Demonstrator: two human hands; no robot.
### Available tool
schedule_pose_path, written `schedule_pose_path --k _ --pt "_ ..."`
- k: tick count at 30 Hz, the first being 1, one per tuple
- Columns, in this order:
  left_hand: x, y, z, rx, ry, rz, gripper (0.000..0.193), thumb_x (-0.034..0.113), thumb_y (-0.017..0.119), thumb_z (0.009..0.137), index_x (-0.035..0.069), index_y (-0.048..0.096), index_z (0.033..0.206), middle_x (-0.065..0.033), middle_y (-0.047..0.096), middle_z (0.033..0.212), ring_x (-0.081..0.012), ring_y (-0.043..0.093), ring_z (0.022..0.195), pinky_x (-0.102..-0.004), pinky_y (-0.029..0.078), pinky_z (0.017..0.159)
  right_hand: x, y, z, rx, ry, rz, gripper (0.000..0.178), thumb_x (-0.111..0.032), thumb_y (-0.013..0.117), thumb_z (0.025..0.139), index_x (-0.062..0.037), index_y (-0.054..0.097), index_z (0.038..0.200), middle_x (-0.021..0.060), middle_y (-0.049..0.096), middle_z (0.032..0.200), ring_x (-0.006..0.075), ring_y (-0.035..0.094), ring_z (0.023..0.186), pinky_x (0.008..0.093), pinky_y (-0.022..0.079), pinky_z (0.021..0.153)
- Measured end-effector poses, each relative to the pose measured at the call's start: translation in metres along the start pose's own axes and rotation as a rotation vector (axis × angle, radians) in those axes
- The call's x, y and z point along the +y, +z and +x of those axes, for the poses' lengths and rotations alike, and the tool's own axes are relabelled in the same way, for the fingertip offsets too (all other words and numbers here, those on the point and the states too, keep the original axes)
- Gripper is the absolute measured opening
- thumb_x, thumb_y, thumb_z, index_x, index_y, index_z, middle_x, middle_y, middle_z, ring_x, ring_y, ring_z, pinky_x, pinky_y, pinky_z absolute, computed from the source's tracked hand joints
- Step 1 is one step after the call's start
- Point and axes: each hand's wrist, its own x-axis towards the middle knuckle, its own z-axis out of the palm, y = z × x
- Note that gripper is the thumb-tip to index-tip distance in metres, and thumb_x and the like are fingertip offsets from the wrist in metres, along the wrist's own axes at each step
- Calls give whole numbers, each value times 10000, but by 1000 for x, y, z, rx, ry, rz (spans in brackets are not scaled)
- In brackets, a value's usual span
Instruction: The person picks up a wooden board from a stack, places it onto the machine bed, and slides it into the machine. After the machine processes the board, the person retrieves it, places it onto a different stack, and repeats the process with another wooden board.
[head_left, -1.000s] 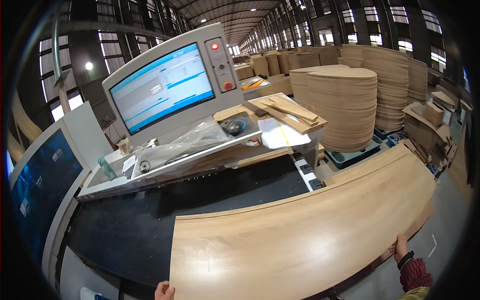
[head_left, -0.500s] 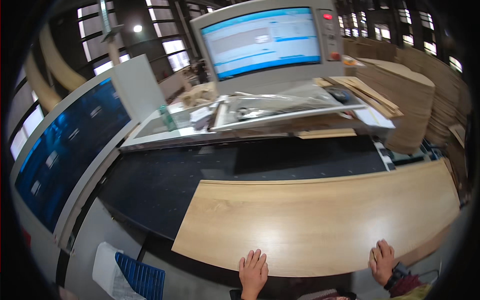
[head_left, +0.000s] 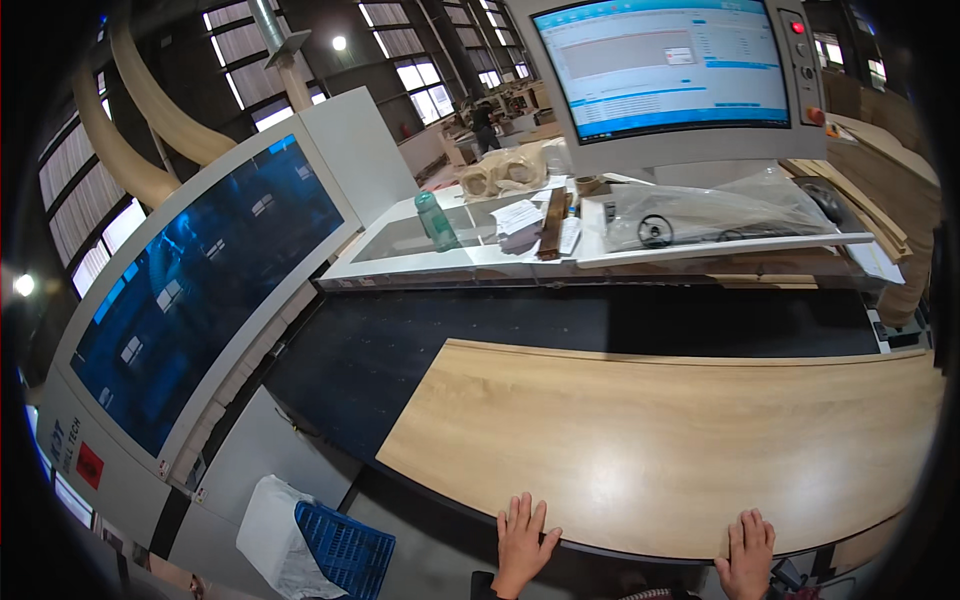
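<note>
A large light wood-grain panel (head_left: pixel 640 440) lies across the black machine bed (head_left: pixel 340 350), with a narrow groove along its far edge. My left hand (head_left: pixel 525 545) rests on the panel's near edge, fingers stretched and thumb apart. Farther right, my right hand (head_left: pixel 748 555) lies on the same edge, its fingers straight and flat on the top face. Neither hand is wrapped round anything. The panel's right end runs out toward the rim of the picture.
On the left stands the machine's hood with a blue window (head_left: pixel 210 290). Behind the bed, a ledge carries a green bottle (head_left: pixel 436 222), papers (head_left: pixel 517 217) and a plastic-covered tray (head_left: pixel 720 215). A monitor (head_left: pixel 670 75) rises above it. A blue crate (head_left: pixel 345 550) sits low at left.
The view has swung left, so the machine and monitor appear farther right. Both hands stay on the near edge; they show closer together, and the right hand's fingers now lie straighter.
</note>
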Motion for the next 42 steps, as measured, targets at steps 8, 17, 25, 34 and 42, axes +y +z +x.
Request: schedule_pose_path --k 8,17,25,34,42 --pt "-157 -41 54 -34 71 -45 543 380 539 827 103 419 1279 -146 294 1386 -336 237 1290 -481 183 1016 -93 54 96 48 -250 242 585 -156 665 625 8 431 1135 238 379 1221 422 344 1154 504 266 953" --pt "-340 -81 107 53 121 -181 484 245 567 804 109 443 1252 -181 311 1360 -365 242 1279 -418 262 1010 -186 85 137 183 21 -29 654 -87 697 577 23 414 1156 208 357 1256 406 315 1177 459 279 966" --pt "-447 -107 154 -89 179 -398 455 221 573 812 110 465 1239 -186 312 1364 -351 248 1284 -384 290 1004 -313 112 231 192 -53 8 577 -58 642 603 -2 445 1143 211 399 1202 402 356 1121 457 306 928" --pt "-550 -141 228 -170 42 -67 589 436 595 765 117 462 1241 -174 277 1385 -377 213 1289 -475 277 976 -407 130 319 38 -168 176 505 -99 578 708 -10 439 1185 199 396 1239 368 351 1158 439 291 963" --pt "-615 -155 282 -262 -19 3 689 529 584 739 121 430 1273 -165 239 1406 -383 143 1310 -569 188 979 -419 142 353 153 -210 74 352 -113 529 813 -12 492 1149 196 470 1180 347 423 1111 411 340 942"
